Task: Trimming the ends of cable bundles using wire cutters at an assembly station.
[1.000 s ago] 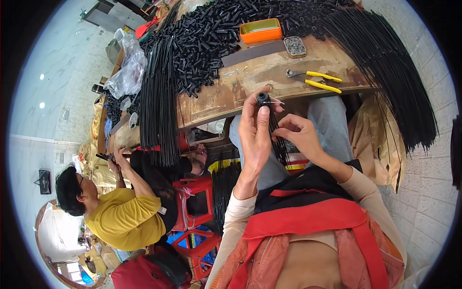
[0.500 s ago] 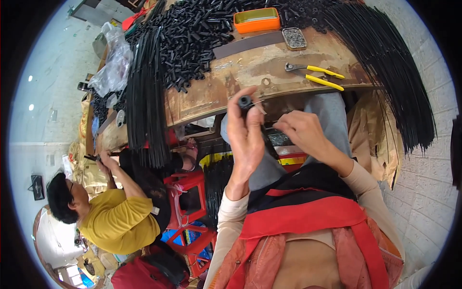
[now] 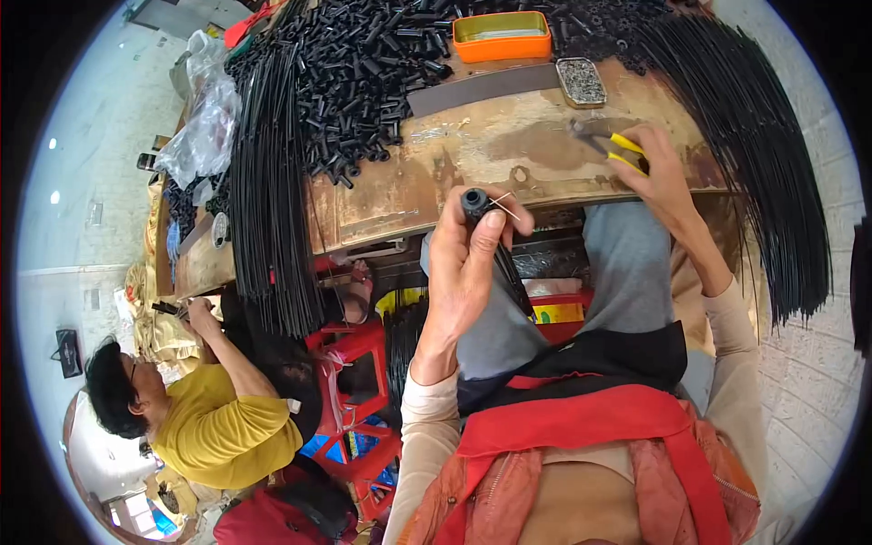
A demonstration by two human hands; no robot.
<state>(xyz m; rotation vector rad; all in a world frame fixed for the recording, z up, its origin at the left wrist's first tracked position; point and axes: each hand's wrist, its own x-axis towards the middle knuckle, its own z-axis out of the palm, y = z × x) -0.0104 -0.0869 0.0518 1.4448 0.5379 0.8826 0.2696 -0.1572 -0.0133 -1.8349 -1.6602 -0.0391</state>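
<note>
My left hand (image 3: 456, 286) is closed around a short black tube fitting (image 3: 473, 203), its round hollow end facing up, above the near edge of the wooden table. Thin pale wires or pins (image 3: 505, 207) cross beside the tube, near my outstretched fingertips. A long dark piece hangs below that hand; whether it joins the tube I cannot tell. Over the tabletop, my right hand (image 3: 661, 186) grips the yellow-handled nippers (image 3: 627, 143), whose metal head is blurred and points left.
Black tube fittings (image 3: 354, 100) heap at the table's back left. Black rod bundles (image 3: 263, 209) overhang both sides. An orange box (image 3: 505, 52), a tin of metal bits (image 3: 581, 83) and a dark strip (image 3: 481, 90) lie behind. Another person (image 3: 222, 413) works at left, beside red stools (image 3: 359, 350).
My right hand has moved up and right from beside my left hand and taken hold of the nippers on the table. The left hand still holds the tube.
</note>
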